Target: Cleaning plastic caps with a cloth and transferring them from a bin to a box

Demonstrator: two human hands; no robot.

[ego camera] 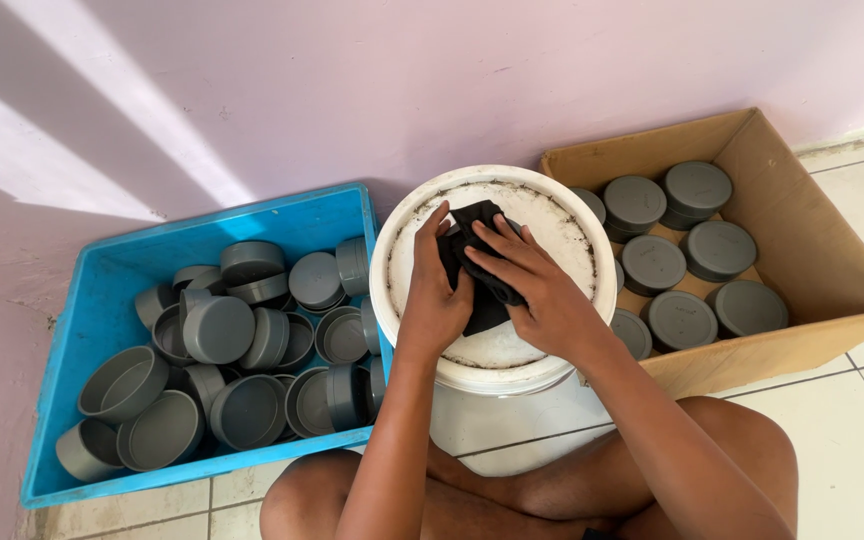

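Two hands over white bucket [472, 390] top, both clamped on black cloth [479, 262]. Left hand [436, 300] gripping cloth's left edge, fingers curled round it. Right hand [537, 285] pressed flat on top, fingers spread across cloth toward upper left. Cloth bunched between hands, lying on bucket's round white lid [557, 225], roughly centre. Lid dirty, dark specks round rim. Bucket standing on tiled floor [852, 440], between crossed bare legs [512, 495] and pinkish wall [352, 90]. Blue plastic crate [102, 280] just left of bucket, touching or nearly so, packed with grey round caps [217, 328] jumbled in all orientations, some open side up, some on edge. Cardboard box [812, 250] just right of bucket, flaps open, holding more grey caps [652, 262] laid flat, closed side up, in neat rows, a few stacked at back. Some box caps partly hidden behind bucket rim and right forearm. Sunlight stripes across wall upper left. Crate and box both against wall.
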